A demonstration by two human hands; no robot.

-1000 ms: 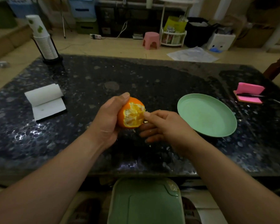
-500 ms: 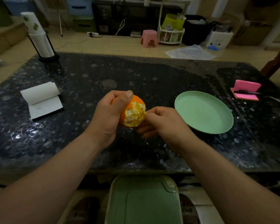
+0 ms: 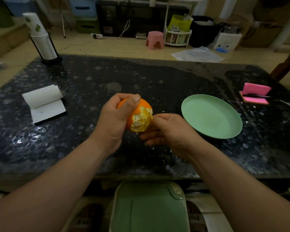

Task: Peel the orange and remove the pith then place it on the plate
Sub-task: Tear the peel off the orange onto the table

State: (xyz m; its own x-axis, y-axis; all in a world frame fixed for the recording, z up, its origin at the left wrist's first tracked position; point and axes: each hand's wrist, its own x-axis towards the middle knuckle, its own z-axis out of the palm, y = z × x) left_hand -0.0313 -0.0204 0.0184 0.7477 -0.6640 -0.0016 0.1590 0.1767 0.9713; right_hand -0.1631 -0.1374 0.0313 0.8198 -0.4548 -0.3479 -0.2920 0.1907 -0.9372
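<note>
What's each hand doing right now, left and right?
Left hand: grips the orange.
Right hand: curled against the orange's peeled side; whether it pinches peel cannot be told.

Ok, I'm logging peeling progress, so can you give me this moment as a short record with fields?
fruit: partly peeled round orange, pale flesh and pith bared on its near right side, skin on top
left hand: grip curled round the orange, held above the dark speckled stone table
right hand: fingertips pinching at the bared edge
plate: round pale green plate, right of the hands, nothing on it
also on table: white paper roll at left, stack of white paper cups at far left
</note>
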